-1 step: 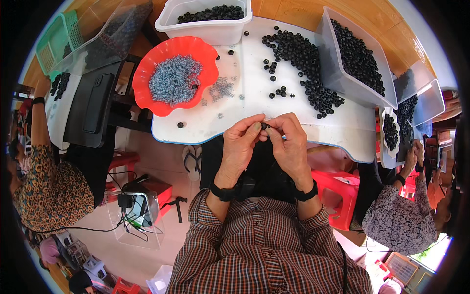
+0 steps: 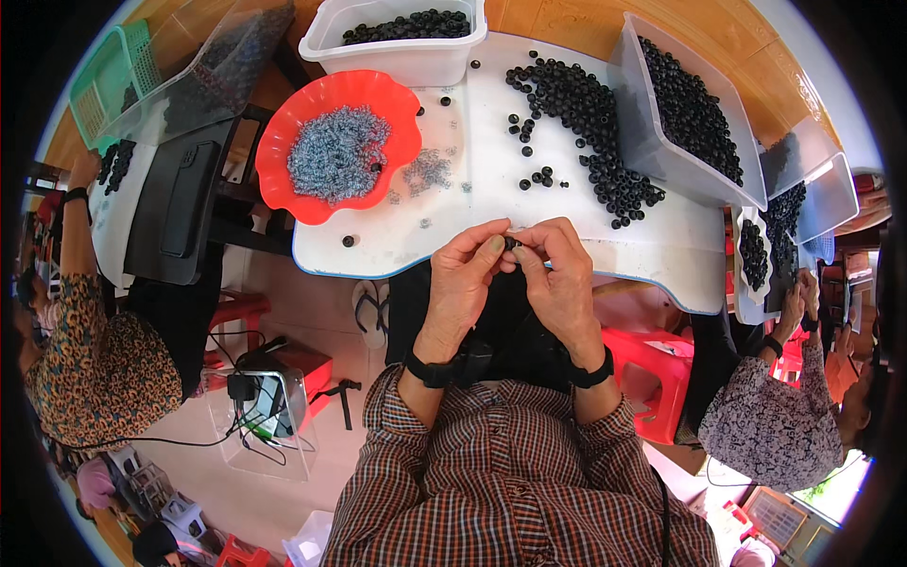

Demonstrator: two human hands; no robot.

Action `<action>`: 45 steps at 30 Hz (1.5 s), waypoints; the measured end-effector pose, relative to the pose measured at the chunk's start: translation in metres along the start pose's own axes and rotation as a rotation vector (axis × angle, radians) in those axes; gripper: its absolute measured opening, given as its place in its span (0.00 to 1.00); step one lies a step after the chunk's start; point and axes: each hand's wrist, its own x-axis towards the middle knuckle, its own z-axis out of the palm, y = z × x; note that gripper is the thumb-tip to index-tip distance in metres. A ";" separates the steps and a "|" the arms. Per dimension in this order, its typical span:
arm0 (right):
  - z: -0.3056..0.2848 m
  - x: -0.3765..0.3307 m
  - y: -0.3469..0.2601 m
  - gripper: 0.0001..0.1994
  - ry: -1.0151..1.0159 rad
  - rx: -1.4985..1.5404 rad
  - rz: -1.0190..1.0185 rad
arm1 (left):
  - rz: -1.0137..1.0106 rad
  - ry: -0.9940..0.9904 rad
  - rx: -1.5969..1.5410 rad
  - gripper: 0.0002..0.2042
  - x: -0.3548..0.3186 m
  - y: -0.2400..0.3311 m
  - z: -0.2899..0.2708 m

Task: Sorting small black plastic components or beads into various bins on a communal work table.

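Note:
Above the table's near edge, both my hands meet in front of my body. My left hand is closed, its thumb and forefinger pinching a small round black part. From the other side my right hand is closed on the same part with thumb and fingertips; fingers hide most of it. Beyond them on the white table spread loose black round parts. To the left sits a red scalloped bowl full of small clear bluish-grey rings.
A white tub and a translucent bin, both with black parts, stand at the back. Co-workers sit left and right, a co-worker's hand at the left table. A red stool is beside me; cables lie on the left.

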 end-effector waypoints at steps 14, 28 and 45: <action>-0.005 0.004 0.006 0.06 -0.037 -0.140 -0.003 | -0.106 -0.015 -0.081 0.09 0.008 -0.010 -0.009; -0.006 0.005 0.003 0.07 -0.137 -0.217 0.053 | -0.008 0.116 0.372 0.11 0.001 0.008 0.008; -0.003 -0.005 0.004 0.05 -0.097 0.111 0.224 | -0.081 0.028 0.351 0.11 0.002 0.009 0.002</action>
